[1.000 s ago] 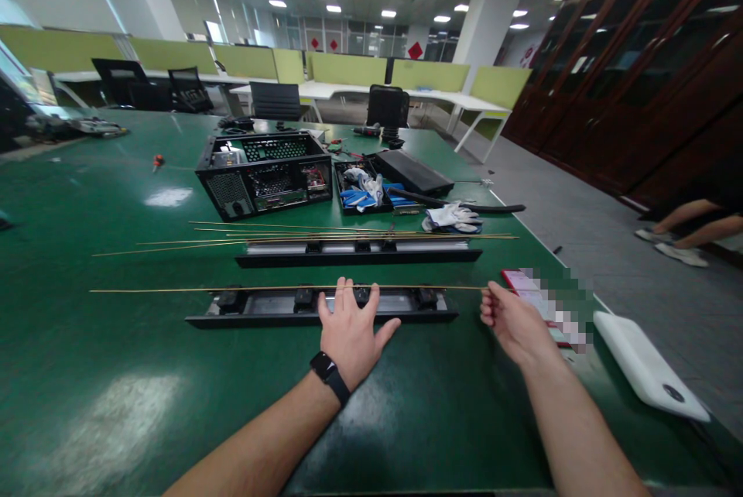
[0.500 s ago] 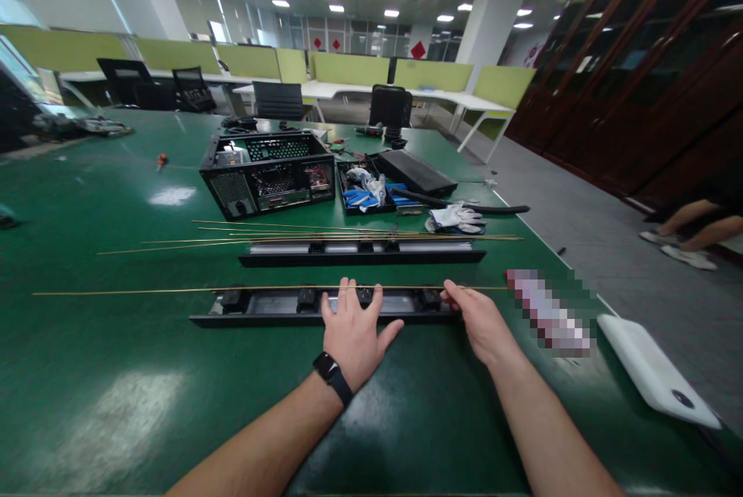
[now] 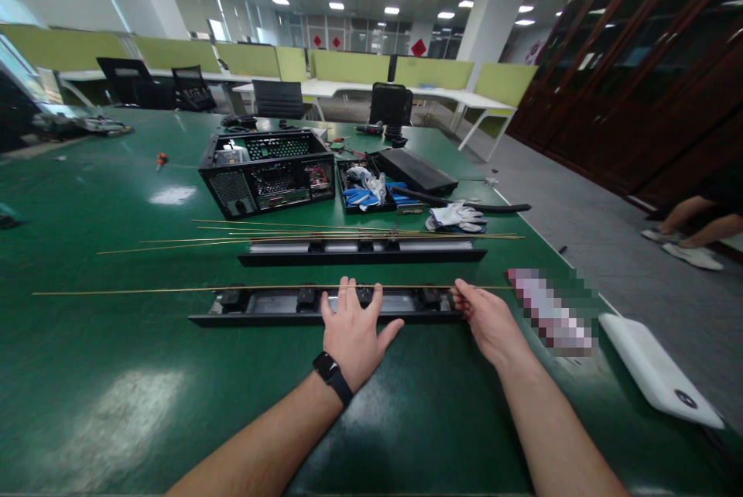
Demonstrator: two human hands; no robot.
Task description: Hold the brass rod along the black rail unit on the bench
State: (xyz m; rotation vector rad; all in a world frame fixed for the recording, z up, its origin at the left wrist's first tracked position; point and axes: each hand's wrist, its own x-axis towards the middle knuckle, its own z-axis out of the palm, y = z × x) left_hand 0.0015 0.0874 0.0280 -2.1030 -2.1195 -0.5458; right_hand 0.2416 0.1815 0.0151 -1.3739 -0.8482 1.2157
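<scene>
Plainly, right hand (image 3: 484, 320) pinches slender brass-coloured rod (image 3: 121, 292); left hand (image 3: 355, 334), grip slack, splays over long black channel (image 3: 272, 320).

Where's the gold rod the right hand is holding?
In the head view, the gold rod runs lengthwise along the near black rail, past the fingertips of the left hand and into the right hand, jutting farthest past the rail's left end.

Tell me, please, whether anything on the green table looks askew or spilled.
The loose thin rods by the rear black rail look untidy: they splay at differing angles, whereas the single rod in the right hand runs straight along the front rail. No spill shows.
</scene>
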